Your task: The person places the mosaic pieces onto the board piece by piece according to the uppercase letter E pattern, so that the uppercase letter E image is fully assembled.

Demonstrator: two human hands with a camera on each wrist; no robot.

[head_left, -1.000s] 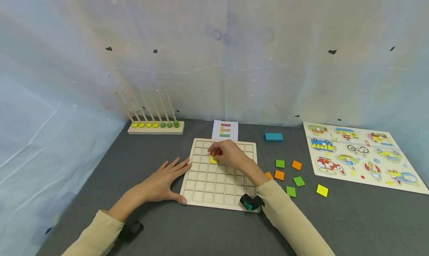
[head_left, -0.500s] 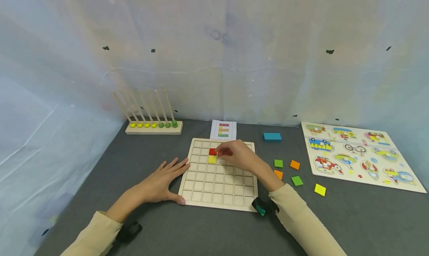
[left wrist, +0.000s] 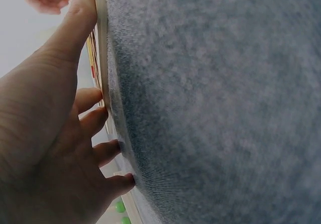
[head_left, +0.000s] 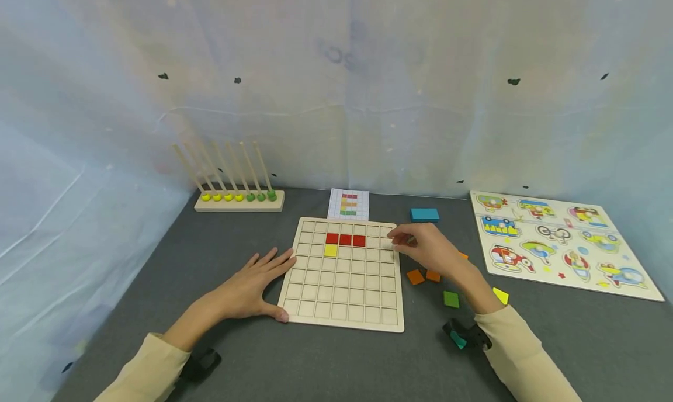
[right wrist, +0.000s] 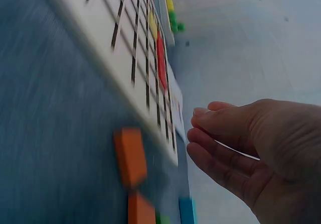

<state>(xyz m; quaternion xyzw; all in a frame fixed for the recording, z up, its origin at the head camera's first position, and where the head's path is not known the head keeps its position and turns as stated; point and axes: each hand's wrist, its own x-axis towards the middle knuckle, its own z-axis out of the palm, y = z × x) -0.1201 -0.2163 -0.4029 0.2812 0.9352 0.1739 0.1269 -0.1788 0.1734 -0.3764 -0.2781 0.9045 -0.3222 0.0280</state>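
A square wooden grid board [head_left: 342,279] lies flat on the dark table. Three red tiles [head_left: 345,239] sit side by side in one of its upper rows, with a yellow tile [head_left: 330,250] directly below the leftmost. My left hand [head_left: 252,288] rests at the board's left edge, fingers spread, thumb by the near corner; the left wrist view shows the thumb against the board's side. Over the board's upper right edge hovers my right hand [head_left: 428,247]. Its fingers are loosely bent, and no tile shows between them in the right wrist view.
Orange tiles [head_left: 415,277], a green tile [head_left: 451,299] and a yellow tile [head_left: 500,295] lie right of the board. Behind it are a pattern card [head_left: 363,215] and a blue block [head_left: 424,215]. A peg-and-bead stand [head_left: 239,208] is back left, a vehicle puzzle [head_left: 557,256] far right.
My right hand has withdrawn from the tiles and moved right to the board's edge, uncovering the row of three red tiles. The left hand has stayed at the board's edge.
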